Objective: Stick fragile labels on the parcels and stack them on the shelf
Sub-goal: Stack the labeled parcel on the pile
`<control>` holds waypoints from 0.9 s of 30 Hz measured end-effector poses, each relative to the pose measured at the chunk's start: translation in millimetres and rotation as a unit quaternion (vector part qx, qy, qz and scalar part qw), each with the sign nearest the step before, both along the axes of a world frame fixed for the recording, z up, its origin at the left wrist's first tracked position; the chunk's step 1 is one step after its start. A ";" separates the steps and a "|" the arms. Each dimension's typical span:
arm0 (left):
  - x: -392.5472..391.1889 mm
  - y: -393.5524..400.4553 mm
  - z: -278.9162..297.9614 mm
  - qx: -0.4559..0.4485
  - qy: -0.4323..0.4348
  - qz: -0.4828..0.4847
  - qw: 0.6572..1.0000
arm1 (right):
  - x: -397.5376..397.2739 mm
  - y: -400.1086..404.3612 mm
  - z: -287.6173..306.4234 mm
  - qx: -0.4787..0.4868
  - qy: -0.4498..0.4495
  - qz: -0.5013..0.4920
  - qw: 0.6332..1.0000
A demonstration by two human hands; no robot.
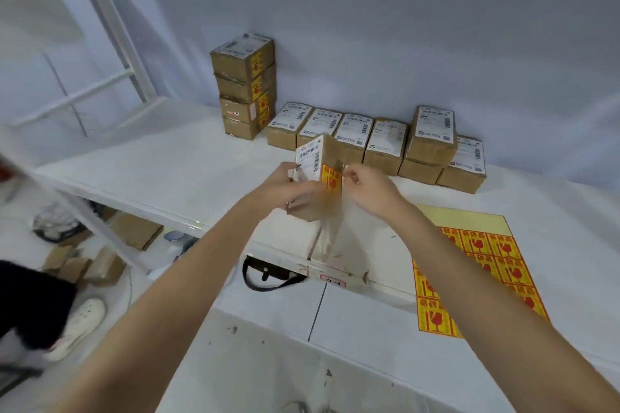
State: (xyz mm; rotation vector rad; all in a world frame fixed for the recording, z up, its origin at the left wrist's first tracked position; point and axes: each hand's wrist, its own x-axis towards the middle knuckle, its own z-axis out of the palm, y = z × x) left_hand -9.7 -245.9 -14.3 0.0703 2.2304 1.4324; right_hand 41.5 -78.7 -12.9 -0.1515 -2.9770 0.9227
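Stack at far left of shelf: four labelled parcels (244,85) piled upright against the wall; red-and-yellow stickers show on their right faces; judged done.
Left hand (291,186): fingers curled round the near-left side of the held parcel (318,174), gripping it above the white shelf (167,157).
Held parcel: small brown carton raised on end, long axis near vertical, tilted slightly left; white shipping slip on its left face; fragile label (331,176) on the face turned right.
Right hand (367,189): just right of the carton; thumb and forefinger pinched at the label's right edge; whether pressing the label or pulling a clear film (330,231) that hangs below, cannot tell; blurred.
Key relation: the carton sits between both hands, the finished stack well away to the upper left; the left hand is nearer that stack, so the carry would likely fall to it.
Row behind: unlabelled parcels (379,141) along the wall, two stacked at right.
Far right: sticker sheet (483,255) flat on the shelf, partly under the right forearm; several labels remain.
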 end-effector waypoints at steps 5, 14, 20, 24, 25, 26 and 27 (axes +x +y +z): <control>-19.9 -16.3 30.8 -0.033 0.052 0.023 0.998 | -42.7 -23.9 18.3 0.081 0.010 0.039 0.996; -62.0 -57.9 79.5 -0.128 0.134 0.029 0.982 | -99.2 -49.9 39.6 0.058 0.001 0.033 0.998; -73.1 -72.0 58.4 -0.220 0.105 -0.040 0.969 | -114.5 -71.3 21.5 0.044 -0.050 0.031 0.997; -92.4 -90.3 33.1 -0.248 0.084 -0.049 0.964 | -122.2 -84.9 -7.7 0.083 -0.093 0.015 0.992; -98.9 -94.3 30.1 -0.255 0.084 -0.048 0.962 | -125.4 -88.6 -11.9 0.088 -0.100 0.009 0.991; -104.3 -98.1 29.0 -0.263 0.084 -0.049 0.960 | -129.3 -92.1 -15.4 0.096 -0.104 0.006 0.990; -111.1 -101.9 27.3 -0.286 0.086 -0.057 0.953 | -133.4 -95.1 -18.4 0.110 -0.106 0.004 0.988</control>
